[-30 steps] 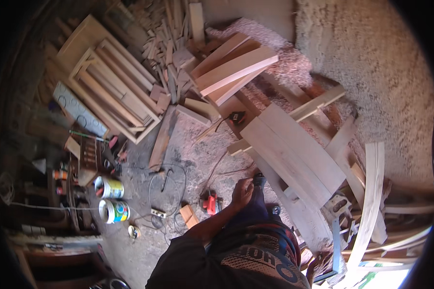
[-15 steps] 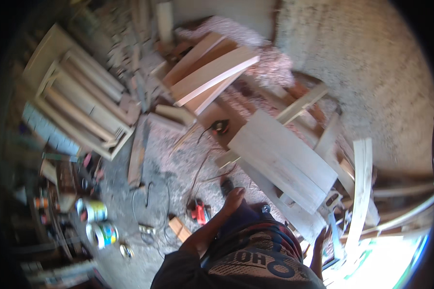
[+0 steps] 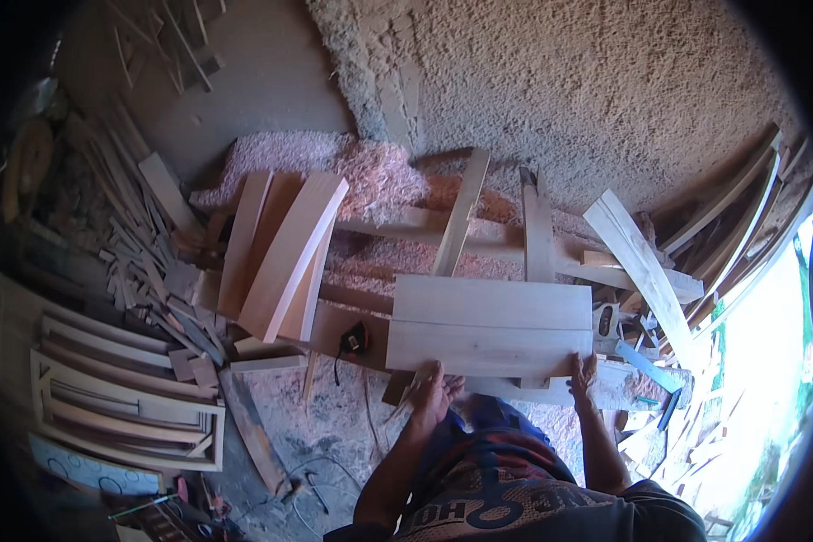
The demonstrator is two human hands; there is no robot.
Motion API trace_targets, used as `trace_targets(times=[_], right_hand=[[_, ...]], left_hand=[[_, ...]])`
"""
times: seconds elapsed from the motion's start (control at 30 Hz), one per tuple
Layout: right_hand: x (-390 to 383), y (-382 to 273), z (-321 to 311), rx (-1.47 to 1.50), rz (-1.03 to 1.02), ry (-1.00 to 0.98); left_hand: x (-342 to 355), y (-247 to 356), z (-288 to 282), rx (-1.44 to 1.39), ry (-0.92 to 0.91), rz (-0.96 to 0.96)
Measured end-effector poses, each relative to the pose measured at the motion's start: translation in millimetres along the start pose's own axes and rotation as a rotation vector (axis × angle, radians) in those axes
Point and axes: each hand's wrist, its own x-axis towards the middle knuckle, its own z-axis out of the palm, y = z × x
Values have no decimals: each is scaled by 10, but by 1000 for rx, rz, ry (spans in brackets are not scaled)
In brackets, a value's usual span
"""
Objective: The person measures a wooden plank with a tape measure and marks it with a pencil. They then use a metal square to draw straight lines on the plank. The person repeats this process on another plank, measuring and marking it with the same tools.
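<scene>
A pale wooden panel lies across the workbench in front of me, a long seam running along it. At its near left corner is my left hand, with fingers spread and one fingertip at the edge. My right hand is against the near right corner, its fingers stretched along the end of the panel. Neither hand is visibly wrapped round the wood. Left of the panel sits a small black and orange tool, perhaps a tape measure. Farther left several wide planks lean together in a stack.
A handsaw and a blue-grey square lie at the right end of the bench. A long board slants behind them. Slatted wooden frames are at left. Pink shavings heap against the rough wall.
My view has turned, so the panel now lies level before me. Both hands have come up from beside my body to the panel's near corners.
</scene>
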Motion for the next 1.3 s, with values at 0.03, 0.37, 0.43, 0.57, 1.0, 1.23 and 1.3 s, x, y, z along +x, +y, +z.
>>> trace_targets(times=[0.03, 0.37, 0.43, 0.57, 1.0, 1.23, 1.3], right_hand=[[-39, -33, -27, 121, 208, -81], [466, -343, 154, 519, 409, -172], [619, -396, 204, 551, 375, -230], [853, -365, 416, 712, 190, -189], [844, -717, 973, 114, -230, -119], [-786, -3475, 2035, 528, -244, -1100], [-1462, -3936, 2486, 555, -343, -1246]], left_hand=[[1, -26, 35, 6, 30, 39], [647, 761, 905, -121, 236, 20], [776, 885, 1059, -182, 186, 80], [1150, 1085, 1236, -266, 23, 216], [-565, 829, 521, 128, 210, 532], [-1297, 129, -2071, 697, 826, 644], [-1113, -303, -3055, 1007, 914, 677]])
